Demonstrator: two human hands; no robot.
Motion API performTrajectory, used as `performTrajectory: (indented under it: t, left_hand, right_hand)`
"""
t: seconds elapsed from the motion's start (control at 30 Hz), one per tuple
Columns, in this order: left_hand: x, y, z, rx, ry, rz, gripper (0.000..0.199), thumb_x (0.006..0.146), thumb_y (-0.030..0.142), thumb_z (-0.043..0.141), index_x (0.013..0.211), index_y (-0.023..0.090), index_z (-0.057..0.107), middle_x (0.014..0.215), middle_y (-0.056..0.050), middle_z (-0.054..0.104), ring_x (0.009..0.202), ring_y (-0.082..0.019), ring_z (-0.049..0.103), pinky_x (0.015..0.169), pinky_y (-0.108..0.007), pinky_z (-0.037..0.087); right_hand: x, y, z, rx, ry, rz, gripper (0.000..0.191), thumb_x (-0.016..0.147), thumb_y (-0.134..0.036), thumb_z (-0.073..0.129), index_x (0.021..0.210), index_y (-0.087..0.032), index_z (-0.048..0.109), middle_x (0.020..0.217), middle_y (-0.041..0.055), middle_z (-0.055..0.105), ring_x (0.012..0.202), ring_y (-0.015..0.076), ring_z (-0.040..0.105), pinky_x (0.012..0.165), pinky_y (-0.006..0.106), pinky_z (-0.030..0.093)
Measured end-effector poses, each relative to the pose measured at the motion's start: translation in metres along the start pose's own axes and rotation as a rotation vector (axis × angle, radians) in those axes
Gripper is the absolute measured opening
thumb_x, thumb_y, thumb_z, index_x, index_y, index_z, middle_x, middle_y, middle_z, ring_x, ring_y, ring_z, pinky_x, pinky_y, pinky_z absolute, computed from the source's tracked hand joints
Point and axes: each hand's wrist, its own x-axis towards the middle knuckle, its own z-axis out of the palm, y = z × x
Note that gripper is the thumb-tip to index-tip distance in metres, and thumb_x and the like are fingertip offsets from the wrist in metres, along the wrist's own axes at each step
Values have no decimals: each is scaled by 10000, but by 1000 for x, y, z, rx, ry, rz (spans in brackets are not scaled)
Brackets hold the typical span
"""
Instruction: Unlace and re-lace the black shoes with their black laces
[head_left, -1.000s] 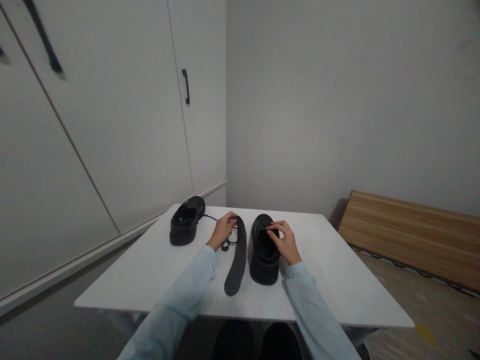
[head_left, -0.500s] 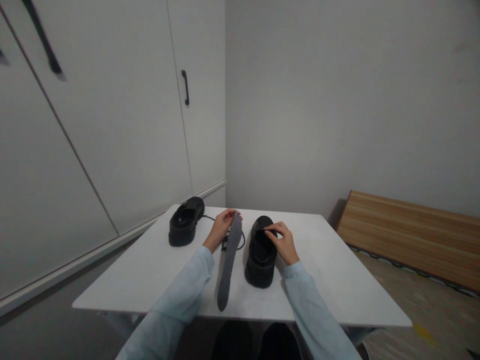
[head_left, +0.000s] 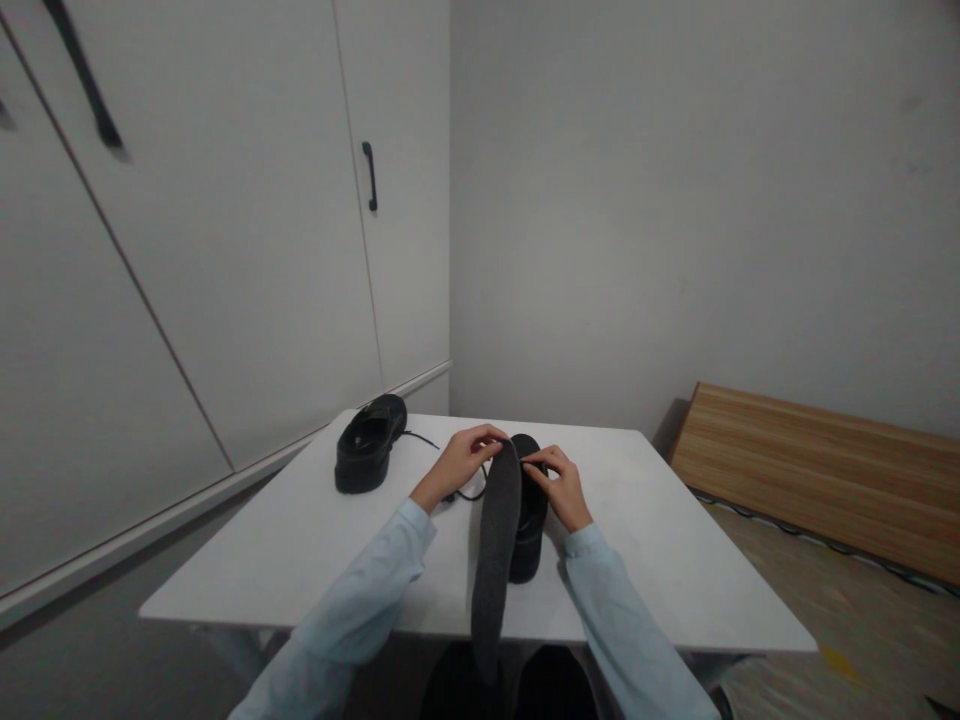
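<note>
My left hand (head_left: pixel 466 462) pinches the far end of a long grey insole (head_left: pixel 495 545), which hangs down toward me past the table's front edge. Behind the insole, and partly covered by it, a black shoe (head_left: pixel 530 535) stands with its heel toward me. My right hand (head_left: pixel 561 486) has thumb and forefinger closed at the shoe's upper, by its tongue; the exact part pinched is too small to make out. A dark shoelace (head_left: pixel 474 496) lies curled on the table under my left hand.
Another black shoe (head_left: pixel 367 455) stands at the back left of the white table (head_left: pixel 637 580), a lace trailing from it. White cabinet doors (head_left: pixel 262 250) rise along the left. A wood-grain board (head_left: pixel 810 470) leans low at the right.
My left hand has carried the insole to the right, so it now overlaps the shoe, with more of its flat face showing. My right hand has barely shifted at the shoe.
</note>
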Motion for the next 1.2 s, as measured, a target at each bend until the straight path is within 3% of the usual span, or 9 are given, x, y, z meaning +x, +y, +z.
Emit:
performTrajectory:
  t: [0.3, 0.57, 0.77, 1.0, 1.2]
  left_hand:
    - [-6, 34, 9, 301, -165, 137, 195, 855, 197, 506, 951, 174, 674, 904, -41, 692, 815, -149, 611, 785, -258, 467]
    - [-10, 28, 15, 482, -291, 199, 216, 864, 140, 484, 987, 186, 656, 957, -51, 684, 892, -160, 616, 846, -267, 447]
    - [-14, 31, 17, 596, -361, 198, 197, 865, 131, 489, 1020, 191, 595, 940, -43, 670, 862, -168, 613, 765, -253, 433]
    - [-12, 25, 19, 825, -426, 362, 170, 875, 123, 494, 836, 200, 641, 853, -23, 671, 846, -152, 573, 758, -278, 362]
    - [-11, 26, 22, 925, -417, 424, 135, 853, 147, 558, 819, 210, 673, 842, -37, 689, 889, -177, 531, 782, -303, 363]
  right_hand:
    - [0, 0, 4, 69, -31, -37, 114, 742, -311, 666, 722, -213, 721, 733, 25, 604, 760, 182, 572, 711, 311, 449]
    - [1, 2, 3, 102, -67, -45, 127, 749, -333, 670, 759, -221, 730, 804, 49, 653, 838, 205, 600, 789, 351, 472]
    - [2, 0, 1, 102, -80, -30, 169, 757, -381, 675, 775, -223, 733, 863, 59, 671, 881, 211, 613, 826, 369, 485]
    - [4, 2, 2, 101, -72, -42, 130, 760, -330, 669, 787, -224, 739, 839, 60, 688, 871, 212, 629, 832, 380, 488]
    - [5, 4, 1, 97, -80, -48, 151, 764, -347, 667, 804, -221, 741, 846, 65, 699, 873, 217, 631, 846, 396, 491]
